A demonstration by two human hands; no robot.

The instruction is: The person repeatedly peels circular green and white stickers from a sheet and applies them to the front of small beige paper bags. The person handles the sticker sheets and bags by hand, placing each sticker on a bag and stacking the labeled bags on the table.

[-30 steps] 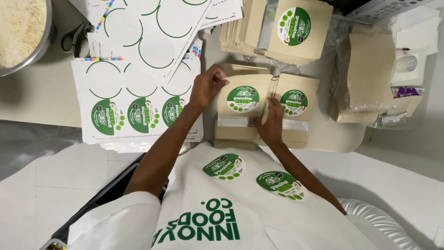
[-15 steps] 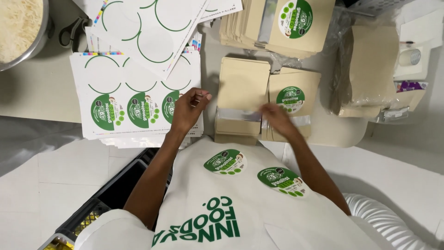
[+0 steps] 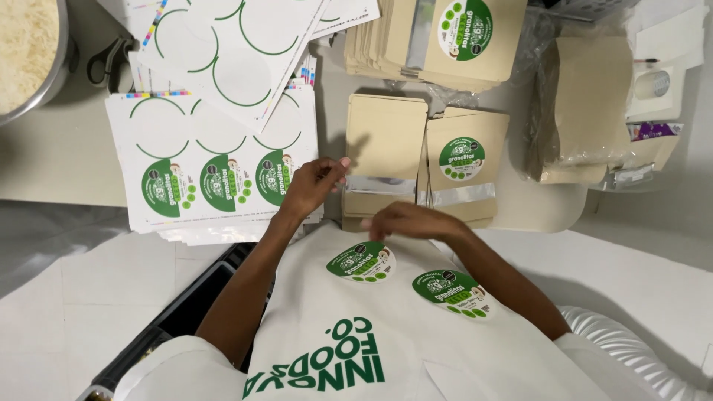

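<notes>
Kraft pouches (image 3: 386, 148) on pale counter (image 3: 59, 163), sticker sheets (image 3: 215, 178) beside, both hands' grip loosely curled, empty.

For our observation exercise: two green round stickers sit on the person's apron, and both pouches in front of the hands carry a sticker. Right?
Not quite. The head view shows only the right pouch carrying a sticker; the left pouch is bare. Two stickers do sit on the apron.

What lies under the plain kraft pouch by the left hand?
The plain kraft pouch tops a stack of pouches; edges show below its clear strip. The left hand hovers beside it. How many lie beneath is hidden.
</notes>
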